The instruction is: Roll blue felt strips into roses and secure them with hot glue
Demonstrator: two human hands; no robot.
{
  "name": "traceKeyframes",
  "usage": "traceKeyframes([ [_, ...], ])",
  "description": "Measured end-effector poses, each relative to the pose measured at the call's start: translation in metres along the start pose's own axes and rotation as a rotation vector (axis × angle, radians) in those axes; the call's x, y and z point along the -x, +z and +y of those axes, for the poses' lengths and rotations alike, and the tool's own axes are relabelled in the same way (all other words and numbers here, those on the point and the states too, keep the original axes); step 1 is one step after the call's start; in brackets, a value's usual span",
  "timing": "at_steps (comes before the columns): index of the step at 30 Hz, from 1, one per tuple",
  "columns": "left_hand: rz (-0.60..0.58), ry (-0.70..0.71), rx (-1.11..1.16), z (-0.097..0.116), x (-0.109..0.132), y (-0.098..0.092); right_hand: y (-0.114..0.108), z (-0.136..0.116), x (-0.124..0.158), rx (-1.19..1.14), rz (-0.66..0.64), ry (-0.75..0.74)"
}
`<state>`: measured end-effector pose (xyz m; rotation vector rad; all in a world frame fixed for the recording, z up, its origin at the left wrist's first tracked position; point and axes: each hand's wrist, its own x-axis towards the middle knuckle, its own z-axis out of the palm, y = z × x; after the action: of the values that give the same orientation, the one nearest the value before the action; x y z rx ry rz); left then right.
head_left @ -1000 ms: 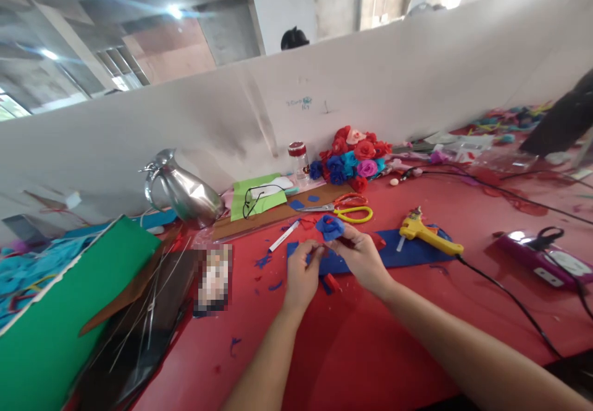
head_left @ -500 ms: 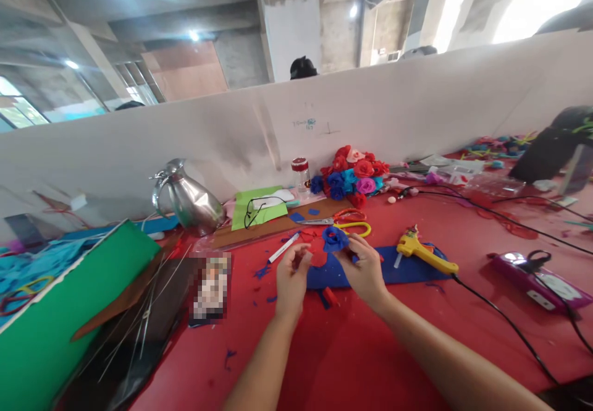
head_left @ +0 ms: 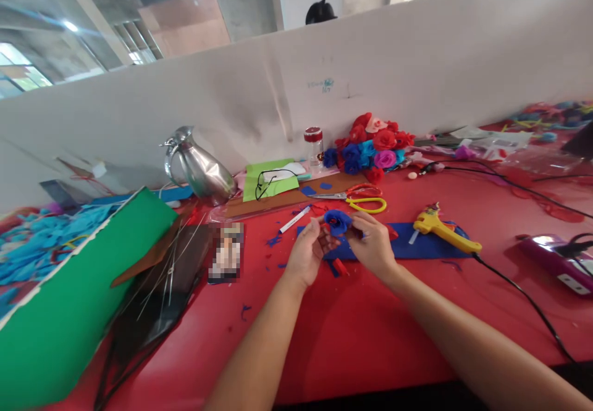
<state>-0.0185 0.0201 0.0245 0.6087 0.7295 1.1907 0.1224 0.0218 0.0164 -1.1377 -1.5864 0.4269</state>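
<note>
A blue flower [head_left: 337, 221] with a bit of red at its centre is held above the table between my hands. My right hand [head_left: 372, 241] pinches it from the right side. My left hand [head_left: 311, 247] is at its left edge, palm turned up, fingers curved beneath and beside the flower. Under my hands lies a strip of blue material [head_left: 407, 244] with small red pieces by it. Behind the flower are scissors with yellow handles [head_left: 368, 205]. A yellow glue gun [head_left: 440, 228] rests on the blue strip to the right.
Red table [head_left: 370, 337]; metal jug [head_left: 201, 167], lidded glass jar [head_left: 314, 148] and heap of coloured flowers [head_left: 370, 145] along the white partition. White marker [head_left: 294, 220], green board [head_left: 92, 293] at left, purple power strip [head_left: 556, 262] and black cables at right.
The view has tilted down and turned slightly. My left hand has come in to the flower, its fingers opening from a pinch. The flower stays in my right hand.
</note>
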Motion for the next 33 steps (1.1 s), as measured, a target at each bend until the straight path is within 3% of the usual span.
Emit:
traceKeyframes([
  [6, -0.001, 0.015, -0.047, -0.003, 0.0, -0.002, 0.0, 0.003, 0.002, -0.019, -0.076, 0.095],
  [11, 0.003, 0.029, -0.058, -0.002, 0.001, 0.0, -0.001, 0.001, -0.004, -0.494, -0.207, 0.4],
  [13, 0.013, 0.023, -0.055, -0.001, 0.001, 0.0, -0.002, -0.001, -0.005, -0.621, -0.249, 0.459],
  [19, 0.029, 0.045, -0.034, 0.001, 0.002, 0.0, -0.003, -0.008, -0.004, -0.643, -0.307, 0.398],
  [23, -0.035, 0.067, -0.094, 0.001, 0.003, 0.001, -0.002, -0.01, -0.004, -0.615, -0.26, 0.33],
  [29, -0.018, 0.18, -0.234, -0.001, 0.007, 0.003, 0.0, -0.007, -0.007, -0.63, -0.185, 0.283],
  [33, -0.072, 0.195, -0.347, -0.002, 0.01, 0.004, 0.005, -0.002, -0.006, -0.57, -0.102, 0.246],
])
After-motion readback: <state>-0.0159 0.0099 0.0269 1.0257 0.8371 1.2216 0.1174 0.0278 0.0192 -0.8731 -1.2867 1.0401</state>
